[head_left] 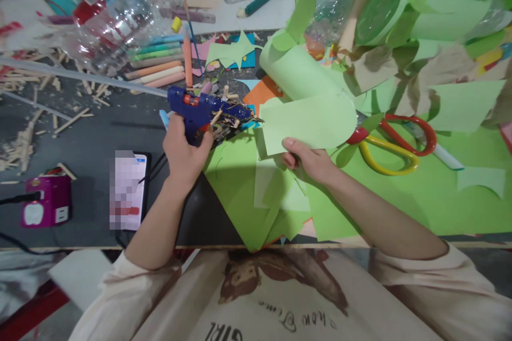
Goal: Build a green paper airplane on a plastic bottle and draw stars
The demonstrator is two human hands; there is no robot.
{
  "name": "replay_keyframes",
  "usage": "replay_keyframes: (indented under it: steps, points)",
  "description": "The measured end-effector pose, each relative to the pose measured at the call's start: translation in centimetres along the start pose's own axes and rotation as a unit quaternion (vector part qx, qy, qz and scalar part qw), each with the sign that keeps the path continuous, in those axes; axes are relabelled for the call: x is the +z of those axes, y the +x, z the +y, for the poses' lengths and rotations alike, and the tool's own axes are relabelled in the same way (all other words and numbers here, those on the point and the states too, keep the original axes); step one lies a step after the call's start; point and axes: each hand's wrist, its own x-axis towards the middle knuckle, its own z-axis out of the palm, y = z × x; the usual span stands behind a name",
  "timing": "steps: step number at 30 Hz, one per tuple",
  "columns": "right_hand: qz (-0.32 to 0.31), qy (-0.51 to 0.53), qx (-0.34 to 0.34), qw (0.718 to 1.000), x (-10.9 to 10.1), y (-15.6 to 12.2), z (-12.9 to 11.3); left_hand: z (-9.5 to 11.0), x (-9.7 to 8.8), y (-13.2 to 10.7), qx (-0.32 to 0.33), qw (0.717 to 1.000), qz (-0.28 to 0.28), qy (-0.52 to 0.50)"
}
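Note:
My left hand [186, 149] is wrapped round the grip of a dark blue glue gun [196, 109], whose nozzle points right. The nozzle tip reaches the left edge of a pale green paper piece [310, 122] with one rounded end; whether they touch I cannot tell. My right hand [306, 160] pinches that paper at its lower edge, thumb on top. Just behind it lies a pale green paper-covered cylinder [308, 72] with leaf-shaped cutouts [298, 21] at its far end. Scissors [394, 144] with red and yellow handles lie right of my right hand.
Green paper sheets [248, 186] cover the table's middle and right. A phone [136, 186] and a purple box with a plugged-in cable [48, 200] sit at left. Clear plastic bottles [128, 21], markers [160, 64], wood sticks [24, 144] and green-papered bottles [448, 16] crowd the back.

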Motion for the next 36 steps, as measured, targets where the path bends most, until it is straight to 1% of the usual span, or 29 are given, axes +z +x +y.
replay_keyframes:
  steps: [4,9,12,15,22,27,29,33,36]
  points:
    - [0.016,-0.014,0.013,1.000,-0.16,-0.14,0.45,-0.12,0.06,0.04,-0.008,1.000,0.008,-0.004]
    - [0.001,-0.022,0.016,1.000,-0.23,-0.17,0.58,0.17,0.16,0.25,-0.005,1.000,0.025,-0.010]
    - [-0.001,-0.026,0.022,0.999,-0.19,-0.16,0.52,0.31,0.13,0.39,0.004,0.999,0.043,-0.017]
    - [0.001,-0.026,0.032,0.999,-0.16,-0.17,0.59,0.29,0.13,0.46,0.001,0.999,0.048,-0.025]
    - [0.002,-0.018,0.032,0.999,-0.25,-0.31,0.78,0.10,0.29,0.44,-0.013,0.999,0.044,-0.029]
    - [0.002,0.002,0.004,1.000,-0.11,-0.07,0.62,0.31,-0.07,0.46,-0.018,0.997,0.074,-0.034]
    - [-0.001,0.014,-0.007,1.000,-0.06,0.11,0.55,0.37,-0.19,0.37,-0.012,0.997,0.066,-0.023]
    - [-0.002,0.032,-0.019,0.999,-0.10,0.33,0.67,0.39,-0.03,0.06,0.018,1.000,0.016,-0.010]
    - [0.006,0.038,-0.021,0.999,-0.12,0.37,0.81,0.30,0.23,-0.11,0.037,0.999,0.006,-0.009]
